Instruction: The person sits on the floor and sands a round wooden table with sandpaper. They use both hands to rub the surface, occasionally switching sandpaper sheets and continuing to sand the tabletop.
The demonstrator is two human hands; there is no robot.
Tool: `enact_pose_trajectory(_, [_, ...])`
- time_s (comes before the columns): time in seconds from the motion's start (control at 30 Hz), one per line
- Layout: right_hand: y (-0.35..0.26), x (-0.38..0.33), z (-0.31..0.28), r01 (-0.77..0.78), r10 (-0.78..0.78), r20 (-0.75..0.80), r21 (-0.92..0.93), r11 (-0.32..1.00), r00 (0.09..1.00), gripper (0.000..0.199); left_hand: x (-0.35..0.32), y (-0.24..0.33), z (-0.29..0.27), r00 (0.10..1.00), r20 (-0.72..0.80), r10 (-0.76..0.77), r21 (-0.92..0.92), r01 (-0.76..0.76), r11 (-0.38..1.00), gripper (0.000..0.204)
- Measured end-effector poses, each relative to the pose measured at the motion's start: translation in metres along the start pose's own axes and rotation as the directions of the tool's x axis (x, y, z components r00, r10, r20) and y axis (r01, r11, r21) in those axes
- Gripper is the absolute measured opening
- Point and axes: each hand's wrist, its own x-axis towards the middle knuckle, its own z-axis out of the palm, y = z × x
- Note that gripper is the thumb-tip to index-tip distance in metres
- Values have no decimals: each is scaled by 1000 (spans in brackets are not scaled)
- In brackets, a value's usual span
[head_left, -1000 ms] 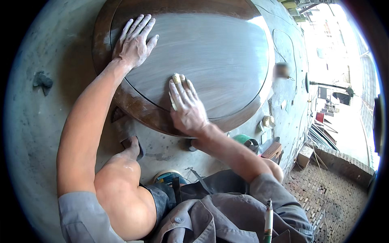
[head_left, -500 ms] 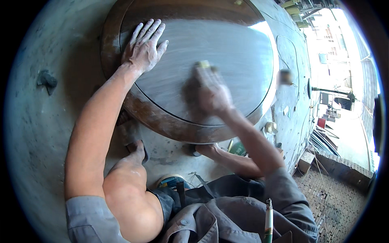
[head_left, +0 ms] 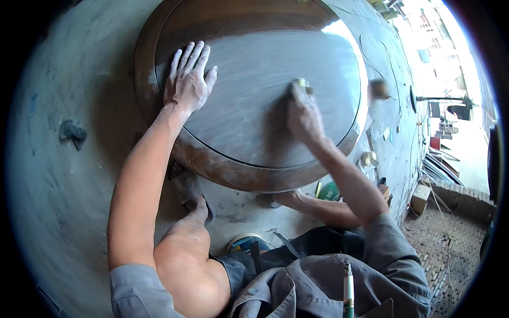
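A large round wooden tabletop [head_left: 233, 183] with a dark brown rim and a dark inlaid ring lies before me. Pale dust and fine streaks cover much of its inner disc. On its left part my left hand [head_left: 186, 85] rests flat, fingers spread and whitened by dust, holding nothing. Further right, my right hand [head_left: 306, 114] presses on the surface, somewhat blurred. Its fingers are closed over a small yellowish block [head_left: 301, 82] that shows only at the fingertips; the rest is hidden beneath the hand.
A green round object [head_left: 329, 191] and a pale roll-like piece [head_left: 369, 158] lie on the floor right of the tabletop. A dark lump [head_left: 73, 132] is on the floor at left. A stool or stand [head_left: 414, 99], cables and stacked boards are at right. A lit cigarette [head_left: 348, 289] shows at the lower edge.
My right hand has moved to the right across the tabletop with the yellowish block. My left hand stays flat at the same place on the wood; the whole view has shifted slightly.
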Motion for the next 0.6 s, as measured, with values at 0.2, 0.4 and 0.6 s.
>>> enact_pose_trajectory(0.2, [-26, 4, -1, 144, -133, -65, 211, 967, 989, 61, -2, -2, 3, 1000, -10, 12, -19, -12, 1000, 59])
enact_pose_trajectory(0.4, [-77, 7, 5, 65, -40, -122, 210, 976, 992, 55, -1, -3, 3, 999, -12, 30, -11, -30, 999, 59])
enact_pose_trajectory(0.6, [24, 0, -1, -124, 140, -92, 164, 979, 986, 61, 2, 1, 5, 998, -29, 52, -10, -52, 999, 59])
